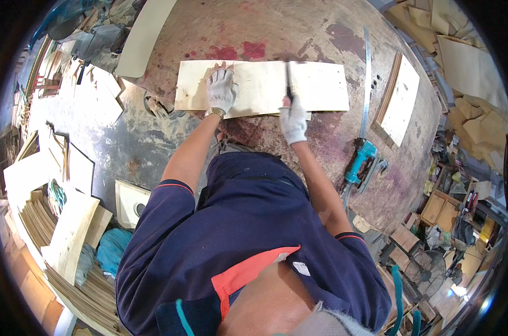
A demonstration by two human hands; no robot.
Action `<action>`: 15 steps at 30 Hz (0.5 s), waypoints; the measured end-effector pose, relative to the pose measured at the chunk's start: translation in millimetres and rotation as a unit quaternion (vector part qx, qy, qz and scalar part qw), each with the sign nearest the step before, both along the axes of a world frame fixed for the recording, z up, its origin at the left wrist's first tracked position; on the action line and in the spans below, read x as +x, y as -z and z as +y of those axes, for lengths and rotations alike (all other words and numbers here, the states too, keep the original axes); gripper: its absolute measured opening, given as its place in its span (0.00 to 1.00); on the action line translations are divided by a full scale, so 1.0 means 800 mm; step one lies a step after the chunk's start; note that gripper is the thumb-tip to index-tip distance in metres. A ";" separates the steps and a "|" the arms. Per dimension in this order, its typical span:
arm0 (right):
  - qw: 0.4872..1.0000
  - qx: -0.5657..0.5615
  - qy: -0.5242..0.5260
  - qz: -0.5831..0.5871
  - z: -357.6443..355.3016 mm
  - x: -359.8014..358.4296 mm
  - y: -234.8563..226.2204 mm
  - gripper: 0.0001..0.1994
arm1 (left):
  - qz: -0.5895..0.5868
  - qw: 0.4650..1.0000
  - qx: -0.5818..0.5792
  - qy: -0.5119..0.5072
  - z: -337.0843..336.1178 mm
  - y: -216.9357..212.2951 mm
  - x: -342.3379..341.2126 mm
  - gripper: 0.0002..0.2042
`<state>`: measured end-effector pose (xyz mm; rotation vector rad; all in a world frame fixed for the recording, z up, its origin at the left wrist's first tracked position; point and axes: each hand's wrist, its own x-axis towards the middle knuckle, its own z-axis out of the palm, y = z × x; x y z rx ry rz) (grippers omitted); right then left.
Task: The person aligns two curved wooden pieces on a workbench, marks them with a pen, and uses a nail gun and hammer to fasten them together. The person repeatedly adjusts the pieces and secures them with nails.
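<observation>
We press left hand (pixel 221 89) flat, open, on thin panel (pixel 262 88); right hand (pixel 292 122) closed around dark blade (pixel 288 84). Panel looks light, stiff, splintery; hold flat near cut.

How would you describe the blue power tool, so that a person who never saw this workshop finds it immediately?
Start at the large round stained worktable, where both gloved hands work on a pale plywood sheet. Go to the table's right side, beyond the right hand, and follow the long thin metal strip toward the near edge. At its lower end lies the power tool, the only bright blue thing on the tabletop.
</observation>
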<state>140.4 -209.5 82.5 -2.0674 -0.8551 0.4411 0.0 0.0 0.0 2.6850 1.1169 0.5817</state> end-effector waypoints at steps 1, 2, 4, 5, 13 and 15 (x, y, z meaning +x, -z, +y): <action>0.999 -0.038 -0.023 -0.027 0.002 -0.007 0.003 0.13 | -0.006 1.000 -0.003 0.002 -0.002 -0.002 0.003 0.29; 0.988 -0.113 -0.071 -0.076 0.002 -0.008 0.030 0.13 | -0.013 1.000 -0.007 0.005 -0.004 -0.004 0.006 0.29; 0.970 -0.161 -0.171 -0.062 0.011 -0.013 0.019 0.14 | -0.011 1.000 0.001 -0.003 0.003 0.002 0.001 0.29; 0.971 -0.152 -0.176 -0.056 0.017 -0.018 0.015 0.15 | -0.010 1.000 0.004 -0.006 0.006 0.005 -0.001 0.28; 0.979 -0.128 -0.101 -0.125 0.003 -0.032 0.013 0.17 | -0.023 1.000 0.001 -0.006 -0.005 -0.002 -0.002 0.28; 0.968 -0.181 -0.142 -0.102 0.006 -0.024 0.020 0.14 | -0.032 0.999 -0.038 -0.002 -0.003 -0.002 -0.004 0.29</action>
